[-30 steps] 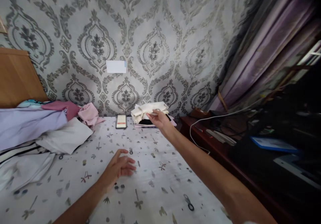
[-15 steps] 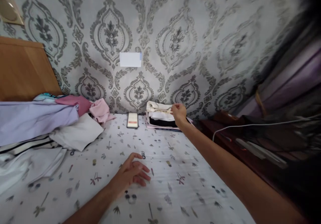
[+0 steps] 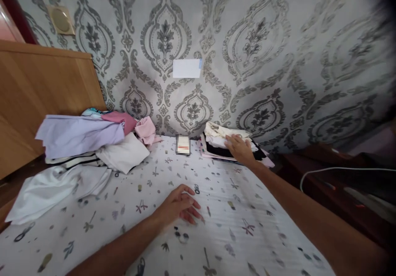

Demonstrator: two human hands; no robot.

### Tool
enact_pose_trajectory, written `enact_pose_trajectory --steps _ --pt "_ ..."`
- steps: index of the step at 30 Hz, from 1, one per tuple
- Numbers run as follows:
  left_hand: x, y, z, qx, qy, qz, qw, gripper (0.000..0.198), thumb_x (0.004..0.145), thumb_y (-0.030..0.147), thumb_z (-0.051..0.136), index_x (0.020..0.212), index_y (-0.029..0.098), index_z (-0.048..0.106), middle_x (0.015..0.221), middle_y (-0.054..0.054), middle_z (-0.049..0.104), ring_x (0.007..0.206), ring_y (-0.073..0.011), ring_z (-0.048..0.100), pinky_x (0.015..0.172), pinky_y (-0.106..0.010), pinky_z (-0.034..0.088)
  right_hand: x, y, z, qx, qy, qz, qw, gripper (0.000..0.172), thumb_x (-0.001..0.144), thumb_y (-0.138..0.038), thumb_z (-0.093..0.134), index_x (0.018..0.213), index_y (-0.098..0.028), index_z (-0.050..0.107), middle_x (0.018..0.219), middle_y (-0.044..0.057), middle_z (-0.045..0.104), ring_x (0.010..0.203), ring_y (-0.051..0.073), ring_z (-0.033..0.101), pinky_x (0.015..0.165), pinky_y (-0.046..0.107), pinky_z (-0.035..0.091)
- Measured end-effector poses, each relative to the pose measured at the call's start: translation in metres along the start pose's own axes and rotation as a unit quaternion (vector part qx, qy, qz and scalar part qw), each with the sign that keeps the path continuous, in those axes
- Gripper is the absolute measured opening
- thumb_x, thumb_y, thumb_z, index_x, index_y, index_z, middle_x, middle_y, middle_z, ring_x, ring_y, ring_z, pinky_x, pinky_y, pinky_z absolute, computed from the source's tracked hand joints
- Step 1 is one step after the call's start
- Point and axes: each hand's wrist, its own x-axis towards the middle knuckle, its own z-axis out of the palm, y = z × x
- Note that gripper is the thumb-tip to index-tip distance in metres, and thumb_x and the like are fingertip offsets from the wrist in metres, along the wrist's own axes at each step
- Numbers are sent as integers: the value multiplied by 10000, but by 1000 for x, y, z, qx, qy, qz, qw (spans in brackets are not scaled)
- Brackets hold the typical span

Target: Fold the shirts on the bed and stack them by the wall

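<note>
My right hand (image 3: 240, 148) lies with its fingers outstretched on the front side of a stack of folded clothes (image 3: 216, 149) against the wall. On top of that stack is a cream folded garment (image 3: 221, 130), with white, black and pink cloth layers under it. Over the patterned bed sheet (image 3: 173, 168), my left hand (image 3: 182, 205) hovers or rests with its fingers apart and slightly curled; nothing is in it. Which of the two, I cannot tell. Beyond it, close to the wall, a phone-like device (image 3: 183, 145) with a lit, blurred face sits on the sheet.
At the left is a loose heap of clothes (image 3: 83, 135), mostly lavender, white and pink, beside a wooden headboard (image 3: 52, 86). A dark red table (image 3: 297, 181) with a white cable (image 3: 340, 168) borders the bed at the right. A white paper (image 3: 186, 68) is on the wallpaper.
My view has turned left, so the scene sits farther right. My right hand has gone from a pinch at the cream garment to a flatter, spread pose on the stack. My left hand keeps its pose.
</note>
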Motion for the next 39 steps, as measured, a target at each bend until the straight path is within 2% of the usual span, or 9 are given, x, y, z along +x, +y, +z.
enact_pose_trajectory --steps 3,5,13,21,26,30,33,36,39 --pt "15 32 -40 271 66 0 960 302 843 406 648 1045 214 531 960 -73 706 784 -204 711 639 -313 544 -18 -19 -6 -17 7 -12 1000 357 940 -259 448 1197 -141 667 1399 251 560 1368 381 446 1101 603 278" --pt "30 68 -75 452 173 51 874 175 865 281 596 1019 203 566 980 -68 700 866 -205 696 751 -348 559 -41 -39 -7 -5 10 -43 999 355 926 -246 453 1190 -146 668 1401 232 565 1341 371 487 1089 592 341" --pt "69 179 -170 618 393 134 667 342 784 31 534 1118 49 603 1338 -288 525 1375 -408 368 1113 -559 293 -146 -137 -8 183 -47 -130 973 295 973 -264 436 1090 -229 705 1347 145 633 1239 306 596 997 517 512" --pt "76 242 -178 629 446 171 614 192 857 143 485 953 161 650 948 -118 678 992 -285 615 857 -384 475 -157 -143 -11 291 -90 -32 952 278 964 -300 460 1027 -217 718 1252 162 660 1175 297 637 963 501 546" --pt "37 289 -129 551 384 414 614 160 899 232 501 996 178 616 886 -22 610 913 -202 593 836 -321 473 -151 -153 -22 337 -90 11 937 298 963 -381 486 1045 -215 720 1240 150 670 1176 289 627 1021 509 501" --pt "-28 246 -37 508 266 387 722 278 923 346 528 1103 169 645 885 -15 592 927 -240 612 764 -359 499 -146 -167 -45 407 -60 78 908 320 974 -452 491 1073 -228 697 1179 113 701 1139 269 640 1007 485 504" --pt "-73 166 21 515 34 312 798 324 980 321 408 1106 243 696 922 -29 654 879 -254 648 699 -400 522 -147 -176 -68 449 -39 127 883 341 985 -487 468 1062 -238 687 1105 86 717 1083 251 656 968 459 524" --pt "-104 79 45 569 -164 237 770 416 962 181 384 1234 330 661 1076 -94 702 913 -286 658 707 -441 530 -158 -188 -91 448 -59 82 888 323 996 -466 460 1056 -249 692 1100 75 707 1086 244 647 974 444 515" --pt "-122 20 45 592 -203 240 742 470 879 170 499 1312 325 596 1014 -162 705 861 -348 654 626 -464 514 -173 -207 -105 416 -150 -49 896 285 995 -413 481 1089 -251 696 1145 87 689 1118 246 633 985 424 507"
